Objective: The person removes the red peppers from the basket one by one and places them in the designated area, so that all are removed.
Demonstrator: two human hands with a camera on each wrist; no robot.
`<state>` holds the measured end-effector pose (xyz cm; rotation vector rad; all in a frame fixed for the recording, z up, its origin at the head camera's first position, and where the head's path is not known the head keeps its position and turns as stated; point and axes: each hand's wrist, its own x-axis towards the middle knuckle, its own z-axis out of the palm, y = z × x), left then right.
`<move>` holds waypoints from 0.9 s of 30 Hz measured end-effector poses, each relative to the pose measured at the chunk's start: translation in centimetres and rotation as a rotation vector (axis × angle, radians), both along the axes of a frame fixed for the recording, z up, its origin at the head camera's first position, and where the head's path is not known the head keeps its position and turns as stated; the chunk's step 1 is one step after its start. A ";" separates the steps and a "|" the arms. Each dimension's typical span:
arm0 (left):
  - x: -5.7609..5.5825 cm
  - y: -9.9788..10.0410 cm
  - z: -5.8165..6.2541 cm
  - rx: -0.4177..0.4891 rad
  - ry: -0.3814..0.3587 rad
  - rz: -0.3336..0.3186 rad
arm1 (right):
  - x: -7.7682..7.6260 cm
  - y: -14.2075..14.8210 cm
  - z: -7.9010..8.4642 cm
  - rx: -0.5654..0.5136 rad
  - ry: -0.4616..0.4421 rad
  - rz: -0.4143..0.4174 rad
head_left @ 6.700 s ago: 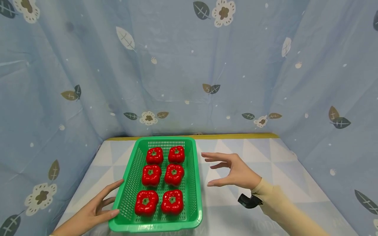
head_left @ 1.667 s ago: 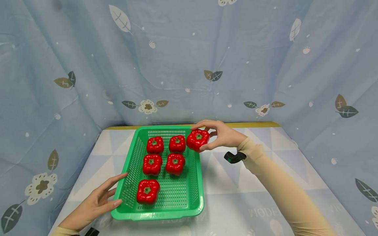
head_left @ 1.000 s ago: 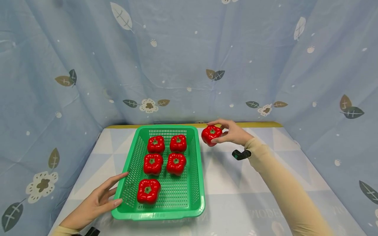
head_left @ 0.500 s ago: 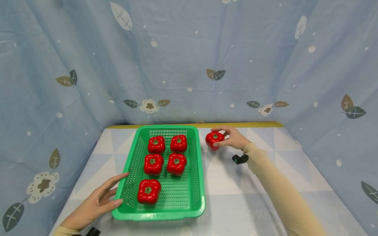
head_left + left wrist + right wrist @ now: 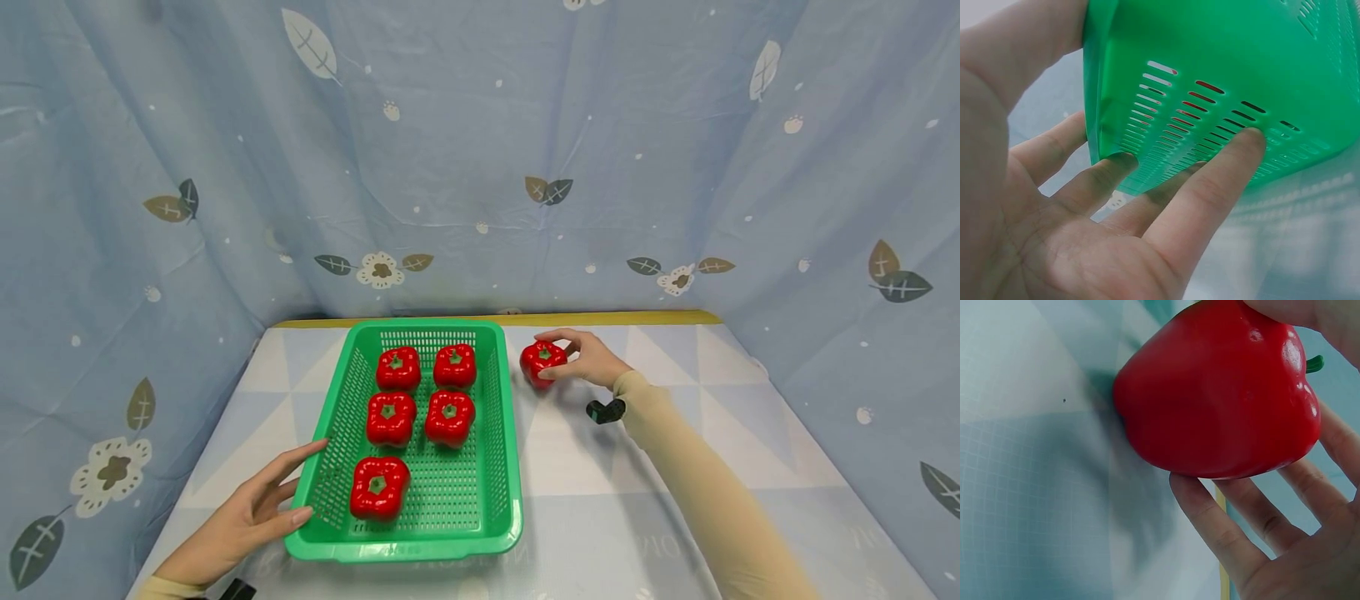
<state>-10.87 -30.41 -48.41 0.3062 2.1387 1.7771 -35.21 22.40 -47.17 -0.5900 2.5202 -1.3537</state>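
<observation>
My right hand (image 5: 592, 360) pinches a red bell pepper (image 5: 543, 363) between thumb and fingers, just right of the basket's far right side. In the right wrist view this bell pepper (image 5: 1216, 394) shows its green stem, with fingertips against its side; it is at or very near the tabletop, and contact is not plain. My left hand (image 5: 236, 527) rests its extended fingers and thumb against the left side of a green plastic basket (image 5: 513, 467). In the left wrist view fingertips touch the basket's slotted outer wall (image 5: 1210, 37). Several red bell peppers (image 5: 390, 418) stand stem-up inside it.
The table (image 5: 600, 533) wears a pale triangle-patterned cloth, with a yellow strip (image 5: 630, 318) along its back edge. Blue flower-print curtains (image 5: 480, 150) hang behind and at both sides. The basket's front right part shows bare slotted floor (image 5: 446, 496).
One bell pepper has left the basket's front right spot in my right hand. It passed over the right rim and came down toward the table. My left hand stays at the basket's side.
</observation>
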 end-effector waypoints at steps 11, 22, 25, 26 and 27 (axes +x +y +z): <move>0.0 -0.1 0.3 -0.004 -0.042 0.022 | 0.0 -0.1 0.0 0.019 0.010 0.011; 0.0 -0.1 -0.1 -0.013 0.015 0.008 | 0.1 0.0 0.3 0.003 -0.025 0.030; 0.0 -0.1 -0.1 -0.012 0.031 0.009 | 0.2 0.1 0.3 -0.001 -0.032 0.031; 0.0 -0.1 -0.2 -0.012 0.032 0.009 | 0.2 0.1 0.3 0.000 -0.034 0.032; 0.0 0.0 -0.2 -0.012 0.033 0.008 | 0.2 0.0 0.3 -0.002 -0.036 0.032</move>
